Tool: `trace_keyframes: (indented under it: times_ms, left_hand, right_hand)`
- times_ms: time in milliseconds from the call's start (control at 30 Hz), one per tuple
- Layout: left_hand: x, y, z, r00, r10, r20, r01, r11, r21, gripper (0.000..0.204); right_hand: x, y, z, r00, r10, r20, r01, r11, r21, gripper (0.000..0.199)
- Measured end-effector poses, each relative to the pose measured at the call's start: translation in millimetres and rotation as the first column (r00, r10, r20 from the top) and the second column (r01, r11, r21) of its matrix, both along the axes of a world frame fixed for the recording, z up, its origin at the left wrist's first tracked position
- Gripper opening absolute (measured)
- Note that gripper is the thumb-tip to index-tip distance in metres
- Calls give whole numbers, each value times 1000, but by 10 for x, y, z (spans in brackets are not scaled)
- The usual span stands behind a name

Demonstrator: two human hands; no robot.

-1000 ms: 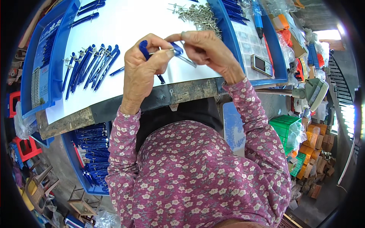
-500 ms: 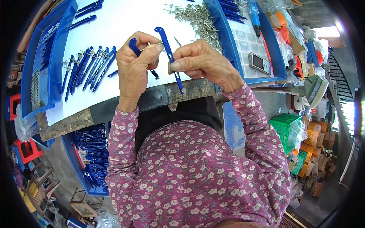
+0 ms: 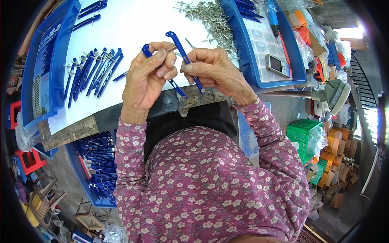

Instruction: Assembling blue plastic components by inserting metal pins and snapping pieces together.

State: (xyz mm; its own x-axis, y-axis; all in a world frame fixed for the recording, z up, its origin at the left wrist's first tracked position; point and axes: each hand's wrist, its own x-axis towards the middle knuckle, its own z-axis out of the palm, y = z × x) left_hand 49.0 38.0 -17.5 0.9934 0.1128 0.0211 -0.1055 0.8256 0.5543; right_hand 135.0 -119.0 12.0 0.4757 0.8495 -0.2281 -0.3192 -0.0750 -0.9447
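My left hand (image 3: 139,83) is closed on a blue slotted strip (image 3: 177,88), whose rounded end shows above the fingers and whose slotted end slants out below. A thin metal pin (image 3: 172,48) sticks out from those fingertips toward another blue slotted strip (image 3: 178,43). That second strip is pinched between thumb and fingers of my right hand (image 3: 221,75), tilted with its hooked end up. Another pointed pin (image 3: 189,43) rises beside my right fingers; its lower part is hidden. Both hands are above the table's near edge.
Several blue strips with metal pieces (image 3: 111,73) lie in a row on a white sheet (image 3: 133,20). Metal pins (image 3: 212,18) are heaped beside the right blue tray (image 3: 253,77), which holds a mobile phone (image 3: 278,66). Another blue tray (image 3: 28,109) stands left; a bin of strips (image 3: 99,204) sits below.
My left fingers have shifted, and the slotted end of their strip now swings out farther down and right. The right strip's lower end has moved slightly right and up.
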Motion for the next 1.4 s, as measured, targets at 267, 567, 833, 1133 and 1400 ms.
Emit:
trace_keyframes:
  times_ms: [267,567,833,1133,1400]
  left_hand:
    - [-31,-158,19,991,122,-50,-113,980,166,20]
    - [-29,-169,-19,996,72,-57,-66,991,113,17]
    - [13,-229,24,965,258,38,-256,907,334,16]
    - [47,-420,-37,970,241,12,-227,894,386,13]
    - [0,-377,132,995,70,71,-87,958,272,15]
  right_hand:
    - [-50,-65,-51,998,-55,6,55,998,2,16]
    - [-129,-108,23,958,-39,286,78,989,-127,20]
    - [-111,-202,-31,964,36,262,-22,998,-56,31]
    - [120,-185,321,920,-22,390,-65,976,209,41]
    - [363,-65,72,940,-71,333,52,996,66,33]
